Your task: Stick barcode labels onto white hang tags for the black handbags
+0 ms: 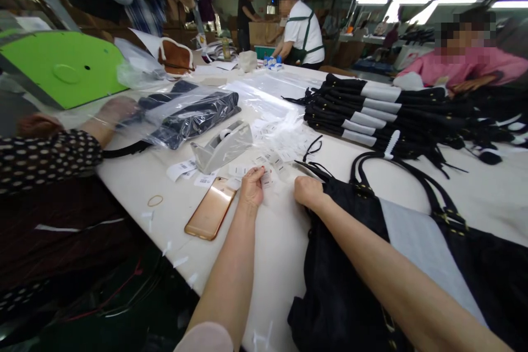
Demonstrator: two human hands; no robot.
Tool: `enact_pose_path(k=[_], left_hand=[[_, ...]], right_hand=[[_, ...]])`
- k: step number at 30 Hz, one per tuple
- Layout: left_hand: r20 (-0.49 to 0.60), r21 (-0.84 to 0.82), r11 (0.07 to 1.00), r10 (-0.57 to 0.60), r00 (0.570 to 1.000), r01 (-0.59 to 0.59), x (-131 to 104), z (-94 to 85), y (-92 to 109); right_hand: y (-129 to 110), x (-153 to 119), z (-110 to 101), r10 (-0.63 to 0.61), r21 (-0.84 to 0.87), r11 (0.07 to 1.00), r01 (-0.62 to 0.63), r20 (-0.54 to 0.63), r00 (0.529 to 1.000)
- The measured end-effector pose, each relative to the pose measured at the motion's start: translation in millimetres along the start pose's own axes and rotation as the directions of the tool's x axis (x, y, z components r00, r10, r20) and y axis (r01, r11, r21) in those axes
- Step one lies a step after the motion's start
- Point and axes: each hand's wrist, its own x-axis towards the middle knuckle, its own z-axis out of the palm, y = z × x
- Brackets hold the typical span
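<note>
My left hand (252, 187) pinches a small white printed tag (268, 177) beside a loose heap of similar small tags (284, 140). Just to its right, my right hand (308, 192) is closed in a fist at the top edge of a black handbag (342, 264). What lies inside that fist is partly hidden, but the bag's edge runs into it. The bag lies flat with its handles (406, 162) up and a pale grey sheet (421, 247) across its middle. A gold phone (211, 209) rests left of my left hand, below a grey tape dispenser (223, 146).
A stack of black bags (371, 110) stands at the right. Left of me, a co-worker's hand (117, 110) touches a plastic-wrapped dark bag (190, 113) near a green machine (61, 69). A rubber band (155, 200) lies by the table edge. Other people are farther back.
</note>
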Motion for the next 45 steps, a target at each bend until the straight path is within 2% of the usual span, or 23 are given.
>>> enact_pose_path(k=[3,6,7,8,10,11,12,13,15,19,22,23,25,27,29,32,34,35,39,45], left_hand=[[-0.013,-0.005,1.000,0.011,1.000,-0.011,0,-2.2,2],[-0.029,-0.008,1.000,0.030,0.999,-0.030,0,-2.5,2],[-0.033,-0.005,0.999,0.038,0.999,-0.038,0,-1.9,2],[-0.034,0.001,0.999,0.046,0.998,-0.046,0,-1.2,2],[-0.031,0.028,0.998,0.066,0.997,-0.065,-2,0.8,0],[-0.026,0.047,0.996,0.076,0.997,-0.074,-4,1.8,-1],[-0.018,0.069,0.994,0.084,0.996,-0.083,-5,2.9,-3],[-0.009,0.094,0.992,0.090,0.996,-0.089,-7,4.3,-4],[0.015,0.147,0.985,0.094,0.995,-0.095,-12,8.1,-5],[0.072,0.241,0.961,0.119,0.990,-0.134,-34,24.4,5],[0.135,0.300,0.940,0.129,0.982,-0.164,-73,44.6,19],[0.164,0.318,0.933,0.121,0.979,-0.168,-91,52.3,23],[0.228,0.346,0.923,0.091,0.969,-0.168,-131,68.0,26],[0.300,0.368,0.920,0.022,0.954,-0.137,-170,82.3,24],[0.337,0.398,0.912,-0.047,0.940,-0.097,-204,93.4,17],[0.346,0.455,0.887,-0.103,0.932,-0.071,-238,102.6,5],[0.352,0.485,0.869,-0.096,0.931,-0.094,-251,104.9,-2],[0.360,0.496,0.861,-0.085,0.929,-0.113,-255,105.4,-6],[0.413,0.556,0.805,-0.050,0.909,-0.208,-267,105.6,-17],[0.450,0.653,0.678,0.011,0.893,-0.338,-278,103.8,-24]], right_hand=[[10,-4,-18,0.024,0.180,0.983,-0.035,0.065,0.998],[25,-30,-33,-0.007,0.393,0.918,-0.044,0.127,0.992],[30,-44,-36,-0.034,0.532,0.846,-0.050,0.146,0.989],[35,-59,-38,-0.066,0.686,0.725,-0.061,0.158,0.985],[46,-92,-37,-0.120,0.923,0.375,-0.083,0.137,0.983],[51,-108,-34,-0.128,0.975,0.212,-0.073,0.102,0.987],[56,-124,-31,-0.118,0.994,0.104,-0.043,0.056,0.992],[62,-139,-28,-0.098,0.999,0.037,0.002,0.002,0.995],[72,-166,-20,-0.058,0.996,-0.002,0.091,-0.091,0.994],[85,-210,-11,-0.025,0.987,0.060,0.148,-0.147,0.989],[87,-234,-7,0.003,0.977,0.090,0.195,-0.196,0.981],[86,-241,-6,0.026,0.965,0.135,0.226,-0.231,0.973],[85,-252,-3,0.099,0.909,0.293,0.297,-0.338,0.936],[84,-260,-1,0.158,0.798,0.480,0.364,-0.487,0.859],[82,-268,-1,0.159,0.660,0.625,0.416,-0.630,0.760],[79,-279,-3,0.149,0.482,0.761,0.435,-0.782,0.605],[78,-284,-4,0.138,0.404,0.814,0.418,-0.832,0.538],[78,-286,-4,0.119,0.379,0.832,0.406,-0.836,0.535],[77,-289,3,0.076,0.340,0.881,0.329,-0.788,0.611],[76,-282,11,0.142,0.343,0.901,0.265,-0.811,0.568]])
